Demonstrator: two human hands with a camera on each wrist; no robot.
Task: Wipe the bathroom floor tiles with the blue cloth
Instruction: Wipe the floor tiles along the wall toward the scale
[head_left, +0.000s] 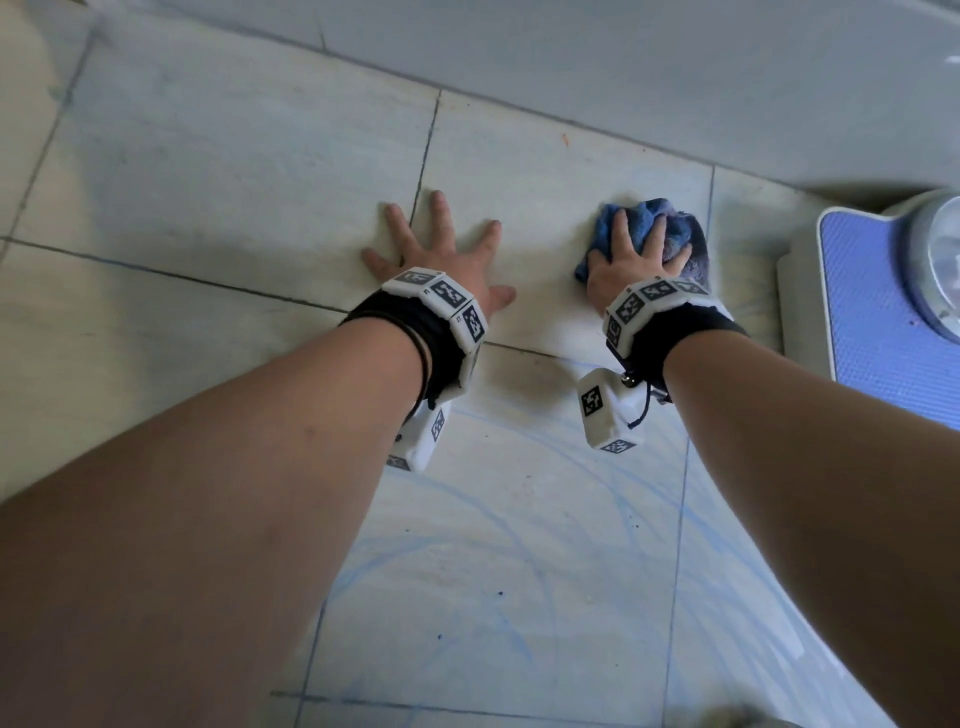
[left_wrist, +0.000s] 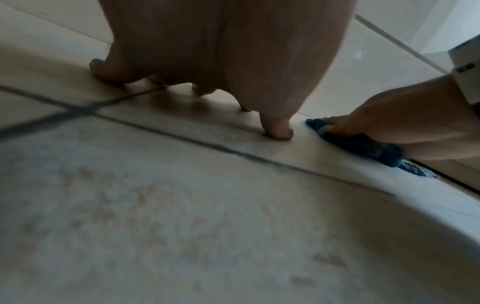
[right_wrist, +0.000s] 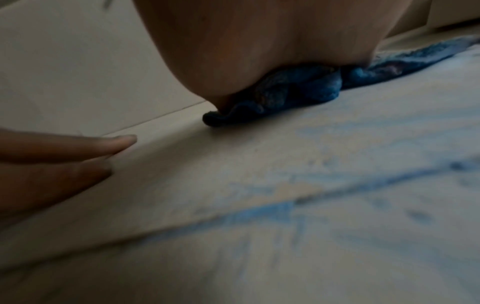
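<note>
Pressing the bunched blue cloth (head_left: 660, 228) onto the floor tiles (head_left: 234, 171), the right hand (head_left: 636, 254) curls its fingers (head_left: 618, 231) over it. Left hand (head_left: 441, 254) lies flat, fingers (head_left: 397, 223) splayed, holding nothing.

To my right a bathroom scale (head_left: 878, 306) stands on the floor, close to the wall base (head_left: 623, 67). Its platform is blue and textured, set in a pale frame. A round dial under a clear dome (head_left: 940, 260) sits at its far end. The scale is cut off by the picture edge.
</note>
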